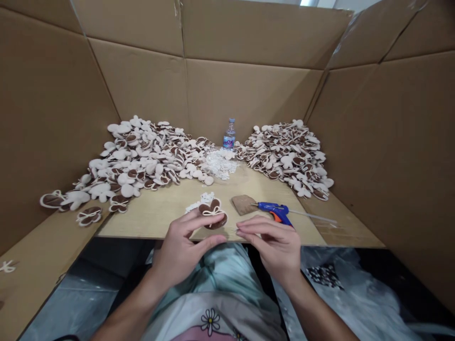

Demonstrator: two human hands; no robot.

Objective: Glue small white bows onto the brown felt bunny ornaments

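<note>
A small brown plush ornament (215, 222) with two rounded lobes, a pale edge and a cream string bow is held in my left hand (190, 244). My fingers lie across its left side, and the thumb is lower and apart from its front. Just to the right, my right hand (272, 244) is closed in a pinch. Whatever is between its fingertips is too small to make out. Beyond that hand lies a blue glue gun (273, 207) with an orange trigger, its nozzle over a brown pad (243, 204). White small pieces (207, 196) lie behind the ornament.
Large heaps of similar ornaments stand at the left (142, 156) and right (287, 156). Between them are a water bottle (229, 135) and a pile of white pieces (221, 163). Cardboard walls (249, 94) enclose the wooden table (156, 213). Plastic bags (359, 289) hang below right.
</note>
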